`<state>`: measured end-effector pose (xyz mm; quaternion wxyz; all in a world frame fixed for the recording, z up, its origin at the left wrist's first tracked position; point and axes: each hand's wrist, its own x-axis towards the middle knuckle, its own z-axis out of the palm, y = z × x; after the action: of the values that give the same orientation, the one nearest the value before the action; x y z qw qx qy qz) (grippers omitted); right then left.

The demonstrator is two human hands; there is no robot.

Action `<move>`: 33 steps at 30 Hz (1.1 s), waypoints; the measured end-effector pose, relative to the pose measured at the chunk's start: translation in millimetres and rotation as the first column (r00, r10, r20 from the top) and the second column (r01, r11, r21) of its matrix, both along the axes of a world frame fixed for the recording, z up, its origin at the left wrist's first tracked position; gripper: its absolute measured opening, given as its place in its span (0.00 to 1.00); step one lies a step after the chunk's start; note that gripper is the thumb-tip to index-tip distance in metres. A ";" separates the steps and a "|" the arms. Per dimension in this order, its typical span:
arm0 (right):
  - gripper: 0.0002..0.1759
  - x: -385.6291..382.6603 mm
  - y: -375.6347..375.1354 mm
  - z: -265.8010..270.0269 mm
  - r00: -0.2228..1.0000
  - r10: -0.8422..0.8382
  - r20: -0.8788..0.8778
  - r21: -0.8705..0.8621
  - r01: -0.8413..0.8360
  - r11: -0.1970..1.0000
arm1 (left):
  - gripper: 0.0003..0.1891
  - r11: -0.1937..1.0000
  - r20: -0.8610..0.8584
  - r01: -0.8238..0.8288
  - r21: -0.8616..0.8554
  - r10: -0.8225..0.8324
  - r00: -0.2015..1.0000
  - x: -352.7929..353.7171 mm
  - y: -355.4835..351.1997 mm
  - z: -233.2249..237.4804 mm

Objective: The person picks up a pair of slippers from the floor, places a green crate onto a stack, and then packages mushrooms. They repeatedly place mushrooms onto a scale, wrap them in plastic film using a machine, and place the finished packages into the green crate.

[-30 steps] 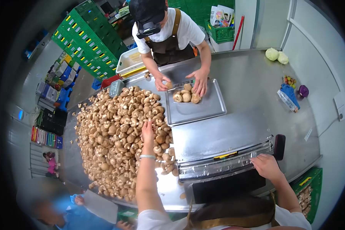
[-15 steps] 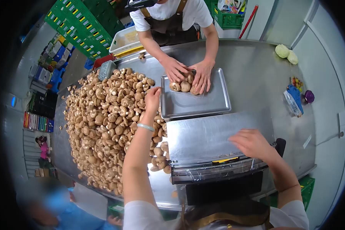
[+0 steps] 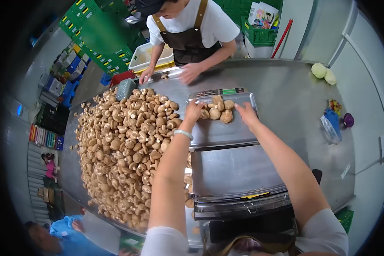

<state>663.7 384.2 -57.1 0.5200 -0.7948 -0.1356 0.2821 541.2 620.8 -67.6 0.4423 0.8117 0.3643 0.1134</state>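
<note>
A small group of shiitake mushrooms (image 3: 214,114) rests on the metal weighing pan (image 3: 226,134) of a scale. My left hand (image 3: 193,112) is at the left side of the group, its fingers apart and close to the mushrooms. On the opposite side, my right hand (image 3: 247,115) reaches in with thumb and fingers apart, near the rightmost mushrooms. Whether a clear tray lies under them I cannot make out. Nearer me stands a wrapping machine (image 3: 234,170) with a flat metal plate and a yellow-marked front bar.
A large heap of shiitake (image 3: 119,158) covers the table's left side. Across the table, a co-worker's hands (image 3: 191,72) are near a white bin (image 3: 147,57). Cabbages (image 3: 319,71), a purple cabbage (image 3: 348,120) and a blue bag (image 3: 331,123) lie right. Someone in blue (image 3: 66,232) is lower left.
Both my hands have moved forward to the mushrooms on the pan. The co-worker's hands have let go of them and drawn back toward the far edge. The scale's display now shows.
</note>
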 end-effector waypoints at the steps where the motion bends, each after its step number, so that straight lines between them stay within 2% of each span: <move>1: 0.40 4.1 10.2 -10.7 0.999 -0.032 0.023 0.030 0.032 0.999 | 0.31 1.000 0.009 -0.005 -0.011 0.005 1.000 -0.9 -4.9 -4.1; 3: 0.39 4.2 23.9 -23.1 0.992 -0.067 0.104 0.031 0.064 0.997 | 0.31 1.000 -0.003 -0.022 -0.010 0.022 1.000 -7.1 -18.1 -8.8; 4: 0.38 0.0 21.2 -30.2 0.981 -0.024 0.193 0.014 0.021 1.000 | 0.31 0.999 0.023 -0.038 -0.034 0.039 0.999 -15.8 -24.4 -10.5; 6: 0.37 -8.2 1.6 0.2 0.925 0.030 0.378 -0.024 -0.022 0.999 | 0.32 0.997 0.091 -0.030 -0.074 0.036 0.995 -27.4 -55.7 14.9; 10: 0.38 -28.6 -49.0 46.3 0.933 0.069 0.353 0.028 -0.085 0.996 | 0.29 0.995 0.222 0.023 0.099 -0.044 0.974 -62.1 -97.7 50.5; 12: 0.38 -50.0 -86.2 74.9 0.946 0.121 0.300 0.001 -0.127 0.992 | 0.29 0.999 0.222 0.042 -0.017 -0.038 0.974 -88.7 -129.1 66.5; 14: 0.37 -74.4 -123.8 89.4 0.954 0.145 0.263 -0.023 -0.144 0.989 | 0.30 0.995 0.186 0.089 -0.046 -0.079 0.979 -116.8 -164.4 74.4; 16: 0.37 -101.4 -161.2 91.9 0.960 0.144 0.241 -0.044 -0.137 0.990 | 0.30 0.986 0.200 0.097 -0.138 -0.069 0.977 -142.1 -203.4 70.5; 17: 0.36 -112.4 -177.0 77.1 0.930 0.137 0.340 -0.091 -0.113 0.989 | 0.31 0.982 0.157 0.103 -0.161 -0.077 0.985 -152.7 -222.1 77.4; 18: 0.36 -125.3 -193.3 75.0 0.935 0.136 0.328 -0.091 -0.112 0.990 | 0.32 0.972 0.128 0.098 -0.216 -0.071 0.989 -163.2 -235.5 70.8; 20: 0.37 -142.3 -217.1 77.2 0.936 0.147 0.320 -0.088 -0.125 0.988 | 0.31 0.983 0.153 0.128 -0.128 -0.108 0.982 -181.1 -259.5 64.5; 24: 0.32 -142.5 -251.5 91.3 0.967 0.222 0.124 -0.066 -0.215 0.974 | 0.30 0.985 0.130 0.068 -0.158 -0.048 0.990 -205.6 -279.5 78.5; 25: 0.30 -141.6 -254.0 96.1 0.948 0.151 0.279 -0.108 -0.125 0.986 | 0.29 0.996 0.123 0.010 -0.088 0.001 0.992 -208.8 -282.9 86.9; 28: 0.30 -137.0 -231.2 120.3 0.840 0.205 0.502 -0.035 -0.217 0.976 | 0.28 0.958 0.261 0.140 0.250 -0.206 0.943 -207.8 -289.8 97.1; 29: 0.28 -139.3 -214.9 119.3 0.866 0.272 0.421 0.019 -0.308 0.951 | 0.29 0.911 0.247 0.218 0.349 -0.314 0.916 -204.2 -296.7 105.9; 30: 0.26 -141.5 -198.4 120.1 0.809 0.387 0.442 -0.076 -0.397 0.915 | 0.31 0.863 0.202 0.299 0.408 -0.404 0.892 -199.4 -301.8 107.6; 32: 0.23 -141.9 -169.6 121.6 0.659 0.598 0.456 -0.262 -0.543 0.798 | 0.31 0.807 0.135 0.326 0.492 -0.441 0.887 -193.5 -308.4 96.8; 33: 0.21 -140.5 -161.2 117.7 0.636 0.614 0.467 -0.317 -0.528 0.788 | 0.31 0.817 0.141 0.310 0.487 -0.423 0.895 -191.5 -310.6 95.8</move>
<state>523.3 222.9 60.6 0.2808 -0.7931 -0.5012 0.2022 349.7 310.2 28.3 0.2961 0.9267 0.1065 0.2054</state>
